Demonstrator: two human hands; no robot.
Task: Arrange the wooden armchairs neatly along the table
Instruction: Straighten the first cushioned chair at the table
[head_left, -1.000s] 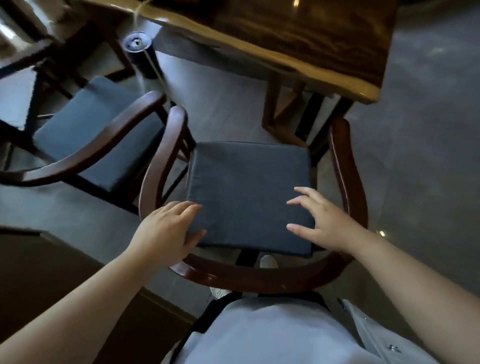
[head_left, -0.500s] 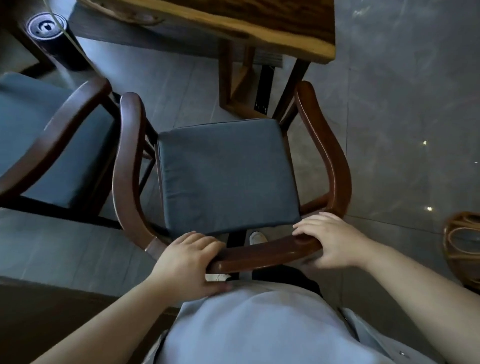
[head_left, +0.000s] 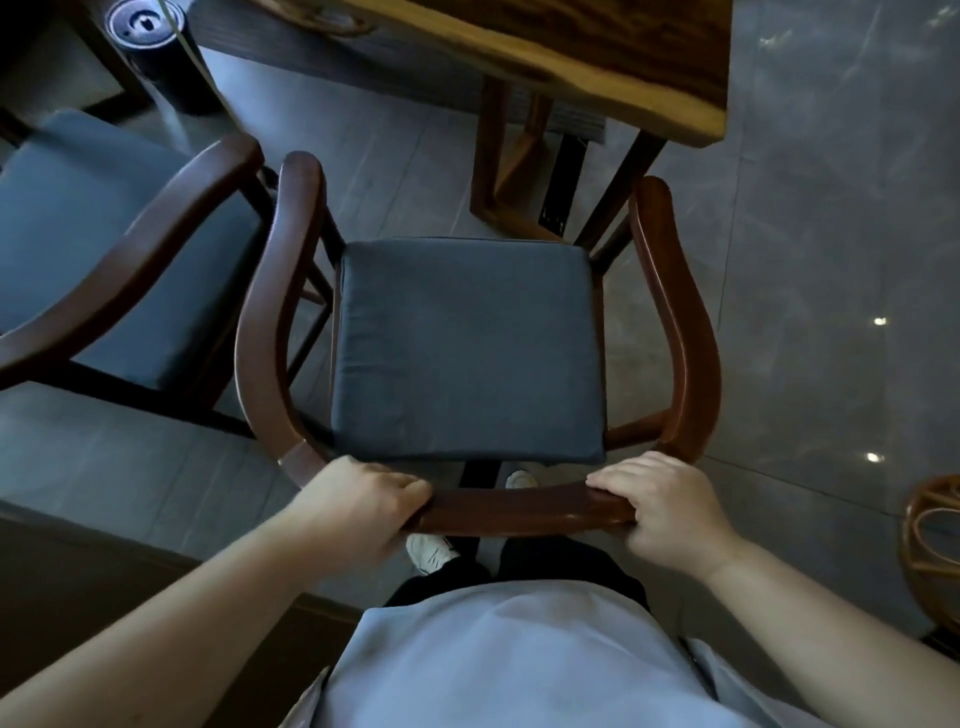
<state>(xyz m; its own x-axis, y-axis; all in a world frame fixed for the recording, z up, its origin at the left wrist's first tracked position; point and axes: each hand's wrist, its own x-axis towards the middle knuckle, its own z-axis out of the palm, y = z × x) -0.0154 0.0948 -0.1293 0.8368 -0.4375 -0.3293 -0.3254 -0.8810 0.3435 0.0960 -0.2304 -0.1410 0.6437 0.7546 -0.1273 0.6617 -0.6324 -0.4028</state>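
You had the left hand (head_left: 358, 501) and right hand (head_left: 670, 506) closed over the near back rail of the armchair (head_left: 519, 512), a rigid, probably heavy frame standing just short of the worktop (head_left: 597, 67).

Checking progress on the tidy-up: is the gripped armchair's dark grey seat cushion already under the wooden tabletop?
No, the dark grey seat cushion lies fully in view, with grey floor tiles between it and the wooden tabletop.
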